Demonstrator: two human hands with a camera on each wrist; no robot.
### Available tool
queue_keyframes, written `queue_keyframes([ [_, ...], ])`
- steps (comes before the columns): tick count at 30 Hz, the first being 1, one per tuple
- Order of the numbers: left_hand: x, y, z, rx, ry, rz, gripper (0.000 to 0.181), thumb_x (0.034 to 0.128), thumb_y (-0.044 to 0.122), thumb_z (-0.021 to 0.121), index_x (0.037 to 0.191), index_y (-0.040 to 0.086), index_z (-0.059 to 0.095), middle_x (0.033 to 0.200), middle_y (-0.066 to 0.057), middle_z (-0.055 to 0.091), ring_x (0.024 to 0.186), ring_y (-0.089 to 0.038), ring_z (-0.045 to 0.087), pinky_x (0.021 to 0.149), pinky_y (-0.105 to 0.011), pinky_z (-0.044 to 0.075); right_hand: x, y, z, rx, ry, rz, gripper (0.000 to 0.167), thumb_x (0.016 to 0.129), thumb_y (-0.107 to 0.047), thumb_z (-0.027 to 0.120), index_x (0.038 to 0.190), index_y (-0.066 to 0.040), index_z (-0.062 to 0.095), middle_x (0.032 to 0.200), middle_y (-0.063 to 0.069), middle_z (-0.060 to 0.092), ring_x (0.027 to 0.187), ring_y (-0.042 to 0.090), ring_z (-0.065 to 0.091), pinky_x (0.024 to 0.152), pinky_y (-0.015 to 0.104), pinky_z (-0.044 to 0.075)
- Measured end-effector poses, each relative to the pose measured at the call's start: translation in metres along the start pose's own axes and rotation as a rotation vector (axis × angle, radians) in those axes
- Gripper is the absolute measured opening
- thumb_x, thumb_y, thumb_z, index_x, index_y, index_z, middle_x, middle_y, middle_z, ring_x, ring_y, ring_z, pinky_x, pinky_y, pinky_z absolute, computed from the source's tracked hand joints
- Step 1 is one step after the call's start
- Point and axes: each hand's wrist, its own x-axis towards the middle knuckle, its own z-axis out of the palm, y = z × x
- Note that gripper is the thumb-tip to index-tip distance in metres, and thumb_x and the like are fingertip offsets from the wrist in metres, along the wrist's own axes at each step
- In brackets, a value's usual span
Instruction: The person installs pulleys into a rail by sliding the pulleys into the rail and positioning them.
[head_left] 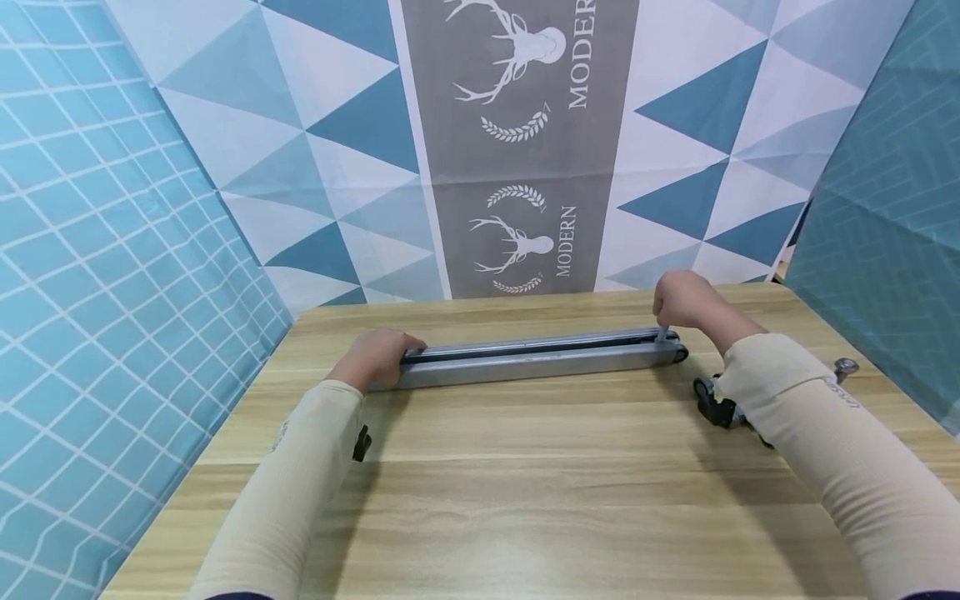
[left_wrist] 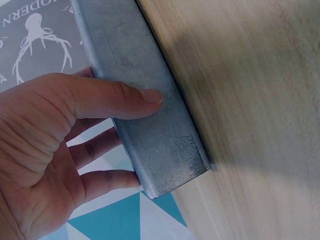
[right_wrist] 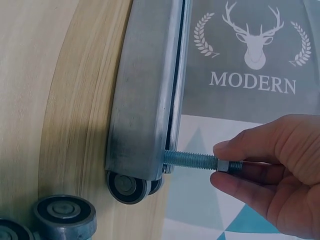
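Observation:
A grey metal slotted rail lies lengthwise across the far part of the wooden table, its slot facing up. My left hand holds its left end, thumb across one side face and the other fingers behind it. From the slot near the right end a threaded bolt sticks out. Thumb and fingers of my right hand pinch a hex nut near the bolt's outer end. Roller wheels show at the rail's right end. The bolt's part inside the slot is hidden.
Another roller assembly with a bearing wheel lies on the table near the right forearm, which partly covers it in the head view. Beyond that forearm is a metal bolt-like piece. Patterned cloth hangs behind the table.

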Motion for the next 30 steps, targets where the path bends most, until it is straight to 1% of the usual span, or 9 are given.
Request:
queue_keyframes([
  [5,0.000,0.000,-0.001,0.003,0.002,-0.003,0.070,0.0739,-0.015,0.059,0.134,0.021,0.062,0.124,-0.009,0.064,0.102,-0.026,0.061,0.072,-0.038,0.047,0.000,-0.006,0.001,0.013,0.009,-0.016,0.047,0.078,0.010,0.052,0.052,-0.019,0.026,0.054,-0.006,0.014,0.053,0.012,0.011,0.052,0.030,0.017],
  [10,-0.001,0.000,0.000,0.003,0.005,-0.006,0.069,0.0755,-0.014,0.059,0.134,0.022,0.062,0.124,-0.009,0.064,0.103,-0.027,0.061,0.072,-0.039,0.048,0.001,-0.011,0.002,0.016,0.024,-0.047,0.044,0.074,0.011,0.049,0.053,-0.019,0.025,0.054,-0.006,0.014,0.053,0.012,0.010,0.053,0.030,0.015],
  [18,0.000,0.001,0.001,-0.005,0.019,-0.009,0.067,0.0764,-0.013,0.060,0.133,0.023,0.063,0.123,-0.008,0.065,0.098,-0.024,0.060,0.071,-0.038,0.047,0.004,-0.019,0.004,0.002,0.037,-0.058,0.045,0.074,0.011,0.053,0.050,-0.019,0.028,0.052,-0.006,0.016,0.053,0.012,0.012,0.052,0.029,0.017],
  [25,0.000,0.000,0.001,-0.007,0.026,-0.005,0.067,0.0760,-0.013,0.060,0.133,0.022,0.063,0.123,-0.009,0.065,0.097,-0.024,0.060,0.070,-0.037,0.046,0.005,-0.025,0.005,0.017,0.045,-0.079,0.045,0.073,0.012,0.049,0.051,-0.018,0.024,0.054,-0.006,0.014,0.054,0.013,0.009,0.054,0.030,0.014],
  [30,0.000,0.001,0.001,-0.009,0.025,-0.006,0.066,0.0763,-0.012,0.061,0.133,0.022,0.063,0.123,-0.009,0.065,0.095,-0.023,0.060,0.069,-0.037,0.046,0.006,-0.029,0.008,0.024,0.049,-0.090,0.046,0.074,0.012,0.050,0.051,-0.018,0.024,0.054,-0.006,0.013,0.055,0.013,0.009,0.054,0.030,0.014],
])
